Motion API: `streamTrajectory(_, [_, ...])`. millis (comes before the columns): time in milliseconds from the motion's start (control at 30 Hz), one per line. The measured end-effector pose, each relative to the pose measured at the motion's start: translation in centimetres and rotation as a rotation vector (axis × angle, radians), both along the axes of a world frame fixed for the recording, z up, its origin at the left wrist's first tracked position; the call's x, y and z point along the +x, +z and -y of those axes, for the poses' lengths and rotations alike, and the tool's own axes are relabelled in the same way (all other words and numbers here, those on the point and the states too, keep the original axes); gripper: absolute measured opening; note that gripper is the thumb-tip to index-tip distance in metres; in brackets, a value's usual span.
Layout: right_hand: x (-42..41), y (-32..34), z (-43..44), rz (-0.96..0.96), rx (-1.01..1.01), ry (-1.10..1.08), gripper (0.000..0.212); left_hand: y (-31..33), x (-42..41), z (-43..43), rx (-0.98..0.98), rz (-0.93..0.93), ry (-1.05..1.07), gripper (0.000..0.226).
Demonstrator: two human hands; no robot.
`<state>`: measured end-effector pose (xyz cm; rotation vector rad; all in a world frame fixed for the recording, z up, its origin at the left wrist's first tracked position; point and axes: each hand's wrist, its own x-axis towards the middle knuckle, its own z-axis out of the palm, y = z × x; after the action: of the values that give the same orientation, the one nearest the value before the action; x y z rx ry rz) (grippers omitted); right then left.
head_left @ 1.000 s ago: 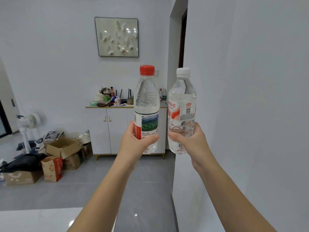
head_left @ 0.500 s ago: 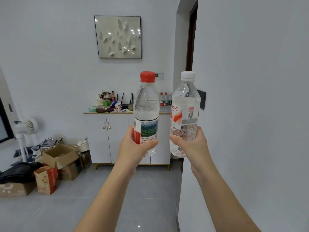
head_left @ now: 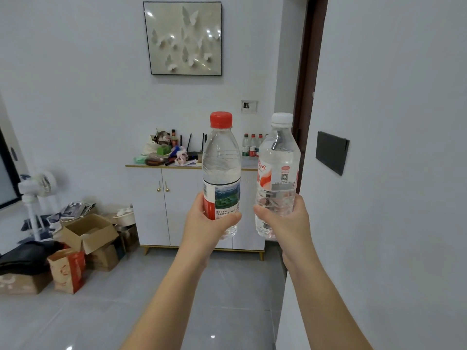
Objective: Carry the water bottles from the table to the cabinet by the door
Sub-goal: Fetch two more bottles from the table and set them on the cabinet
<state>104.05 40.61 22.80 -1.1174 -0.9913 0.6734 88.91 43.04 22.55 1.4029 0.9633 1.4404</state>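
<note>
hands: left hand [head_left: 207, 223] wraps the red-cap bottle [head_left: 221, 157], right hand [head_left: 285, 223] wraps the white-cap bottle [head_left: 278, 160] | gripped low, upright, likely so neither slips | cabinet [head_left: 177, 205] ahead by the door [head_left: 305, 97], not reached yet

QR code [head_left: 284, 177] on white-capped bottle [head_left: 276, 157]; lettering illegible

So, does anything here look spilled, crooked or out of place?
Nothing spilled: the red-capped bottle in the left hand and white-capped bottle in the right hand are upright, capped. The only mess: clutter on the cabinet and open cardboard boxes on the floor beside it.
</note>
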Motion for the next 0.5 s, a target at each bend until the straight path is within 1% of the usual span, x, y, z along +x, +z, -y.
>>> streamTrajectory(100, [0.5,-0.5,-3.9,0.0,0.006,-0.03,0.054,-0.3,0.1,-4.0,0.01,-0.006,-0.001,0.056])
streamTrajectory(267, [1.0,-1.3,-11.9,-0.013,0.01,-0.071,0.056,-1.6,0.0,-12.5,0.008,0.002,-0.028,0.05])
streamTrajectory(500, [1.6,-1.0,-23.5,-0.01,0.003,-0.127,0.056,-0.8,-0.2,-25.8,-0.025,-0.001,-0.095,0.05])
